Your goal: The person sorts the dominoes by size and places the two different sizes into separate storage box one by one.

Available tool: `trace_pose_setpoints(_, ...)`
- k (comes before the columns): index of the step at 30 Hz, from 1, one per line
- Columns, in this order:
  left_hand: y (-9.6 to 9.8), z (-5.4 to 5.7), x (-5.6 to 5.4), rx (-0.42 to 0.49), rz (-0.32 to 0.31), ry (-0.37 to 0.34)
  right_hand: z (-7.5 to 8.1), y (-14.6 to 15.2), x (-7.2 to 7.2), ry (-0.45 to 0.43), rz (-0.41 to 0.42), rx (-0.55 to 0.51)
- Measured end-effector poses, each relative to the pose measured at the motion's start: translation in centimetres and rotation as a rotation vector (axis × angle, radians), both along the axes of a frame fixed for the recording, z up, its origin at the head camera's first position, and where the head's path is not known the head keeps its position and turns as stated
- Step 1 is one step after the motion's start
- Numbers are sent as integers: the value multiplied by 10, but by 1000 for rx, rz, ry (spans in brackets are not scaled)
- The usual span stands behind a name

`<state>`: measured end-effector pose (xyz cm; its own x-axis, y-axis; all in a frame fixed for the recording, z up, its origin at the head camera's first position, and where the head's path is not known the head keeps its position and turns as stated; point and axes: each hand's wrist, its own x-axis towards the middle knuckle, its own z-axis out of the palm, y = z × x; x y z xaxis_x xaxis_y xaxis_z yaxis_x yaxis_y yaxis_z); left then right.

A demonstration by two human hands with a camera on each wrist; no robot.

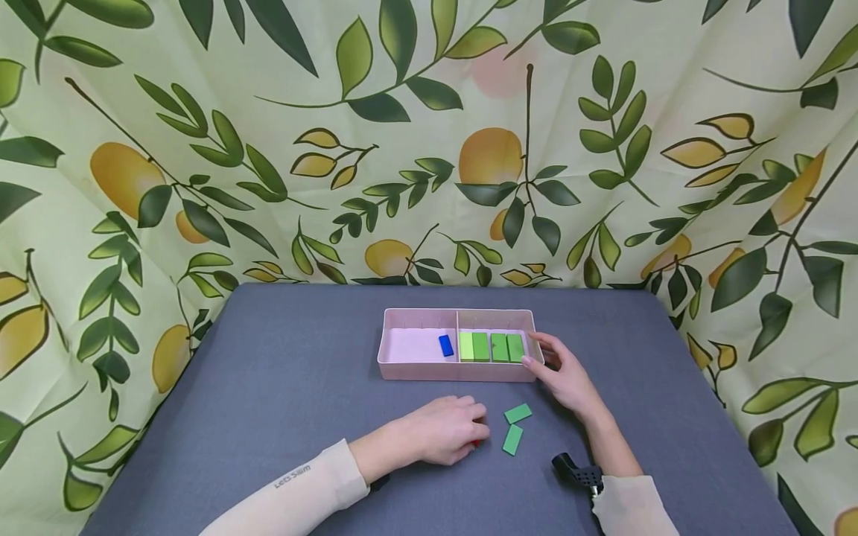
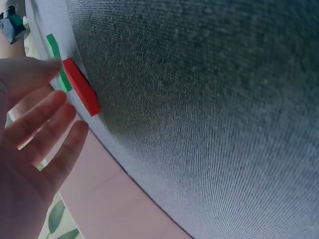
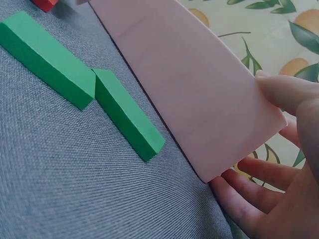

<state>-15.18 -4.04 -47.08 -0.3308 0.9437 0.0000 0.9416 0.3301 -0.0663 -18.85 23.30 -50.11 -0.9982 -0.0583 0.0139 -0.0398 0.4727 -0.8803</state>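
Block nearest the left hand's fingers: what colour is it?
Red; that block shows best in the left wrist view.

A lane of tabletop point(image 1: 494, 391) ran between the pink box point(image 1: 456, 372) and two loose green blocks point(image 1: 512, 439). Those blocks obstructed direct passage from my left hand point(image 1: 450, 430) to my right forearm point(image 1: 611, 443). In the left compartment point(image 1: 412, 346), free floor extended left of the blue block point(image 1: 445, 345); my right hand point(image 1: 566, 376) obstructed the box's right end.
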Motion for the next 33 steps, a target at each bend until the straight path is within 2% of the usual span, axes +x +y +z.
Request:
trace_pose_setpoints(5,1,-3,1,-11,-13,-31,-1,1,0,0,1,-5)
trace_pose_setpoints(9,1,-5,1,-21,7,-50,-1,1,-1,-4,-6,1)
trace_pose_setpoints(16,-4,-7,0,-11,99,-84,-3,1,-1,5,-6,12)
trace_pose_setpoints(23,-16,-4,0,-17,194,-168,-3,0,-2,10,-1,4)
trace_pose_setpoints(30,-30,-4,0,-1,243,-252,-4,0,-2,13,4,1)
trace_pose_setpoints(33,-33,-3,-1,-4,259,-263,-4,1,-2,19,6,-2)
